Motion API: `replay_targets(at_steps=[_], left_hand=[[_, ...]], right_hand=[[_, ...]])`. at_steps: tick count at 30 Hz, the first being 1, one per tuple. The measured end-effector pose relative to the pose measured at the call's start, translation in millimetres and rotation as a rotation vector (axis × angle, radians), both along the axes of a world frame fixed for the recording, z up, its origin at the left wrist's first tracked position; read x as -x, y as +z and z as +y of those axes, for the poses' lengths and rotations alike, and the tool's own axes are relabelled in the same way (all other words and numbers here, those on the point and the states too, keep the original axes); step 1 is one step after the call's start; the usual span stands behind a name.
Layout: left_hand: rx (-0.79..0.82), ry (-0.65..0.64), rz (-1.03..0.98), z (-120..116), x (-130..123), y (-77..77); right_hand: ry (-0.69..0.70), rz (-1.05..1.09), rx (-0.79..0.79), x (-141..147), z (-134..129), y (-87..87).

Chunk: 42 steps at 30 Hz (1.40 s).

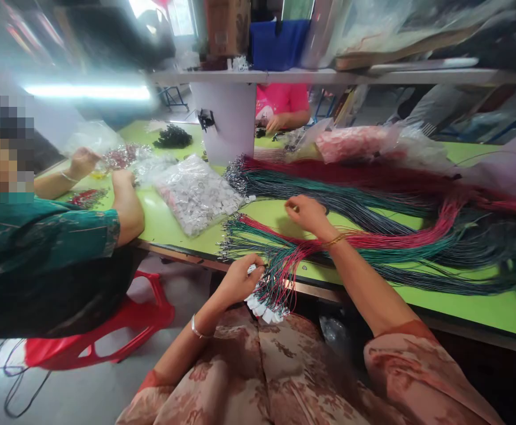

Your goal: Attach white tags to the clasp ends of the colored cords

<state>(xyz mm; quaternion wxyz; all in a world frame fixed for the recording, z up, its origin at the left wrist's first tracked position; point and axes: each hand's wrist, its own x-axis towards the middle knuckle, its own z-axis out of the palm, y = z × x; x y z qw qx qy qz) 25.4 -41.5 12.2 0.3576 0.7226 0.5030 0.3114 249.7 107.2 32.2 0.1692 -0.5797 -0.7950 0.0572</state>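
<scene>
My left hand is at the table's front edge, its fingers closed on a small white connector. Beside it, a cluster of white connectors on thin wires hangs over the edge above my lap. My right hand is over the green tabletop, between two bundles of wires, with curled fingers pressed together; whatever they hold is too small to make out. Under my right wrist runs a bundle of red wires, with green wires alongside. Metal-tipped wire ends lie between my hands and the left side.
A clear bag of white connectors lies left of the wire ends. Dark red wires and black wires stretch behind. A co-worker in a green sleeve works at left by a red stool. Another person in pink sits opposite.
</scene>
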Motion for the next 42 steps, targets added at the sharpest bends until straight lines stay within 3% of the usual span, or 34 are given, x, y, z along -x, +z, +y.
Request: replay_targets(at_steps=[2, 4, 7, 10, 12, 14, 16, 18, 21, 24, 29, 33, 39, 42], left_hand=[[-0.047, -0.055, 0.098, -8, -5, 0.0], [-0.070, -0.117, 0.215, -15, -10, -2.3], [-0.107, -0.198, 0.376, -24, -11, -5.1], [-0.215, -0.152, 0.335, -14, 1, -1.1], [-0.275, -0.038, 0.253, 11, 16, 4.8], [-0.321, 0.160, 0.254, 48, 32, 10.0], [-0.339, 0.375, 0.363, 92, 45, 11.6], [-0.263, 0.503, 0.506, 130, 53, 8.6], [-0.137, 0.439, 0.665, 164, 55, -1.6], [-0.174, 0.388, 0.654, 171, 54, -12.2], [-0.236, 0.395, 0.432, 164, 62, -19.5], [-0.289, 0.498, -0.063, 157, 72, -13.2], [0.000, 0.456, -0.786, 124, 74, -1.5], [0.083, 0.451, -0.992, 104, 73, -1.4]], right_hand=[[0.344, 0.189, 0.092, 32, -16, 1.6], [0.542, 0.217, 0.214, 61, -31, -4.2], [0.467, 0.057, 0.229, 89, -43, -22.1], [0.410, 0.034, 0.214, 94, -44, -38.1], [0.426, 0.059, 0.210, 92, -42, -43.6], [0.431, 0.062, 0.179, 89, -42, -45.7], [0.437, 0.055, 0.138, 88, -43, -46.3], [0.452, 0.059, 0.097, 87, -44, -46.7], [0.467, 0.097, 0.048, 86, -46, -47.1], [0.462, 0.177, 0.081, 82, -46, -46.2], [0.445, 0.352, 0.172, 79, -39, -44.3], [0.425, 0.510, 0.230, 81, -29, -47.3], [0.400, 0.772, 0.326, 106, -21, -39.4], [0.394, 0.859, 0.325, 122, -22, -26.3]])
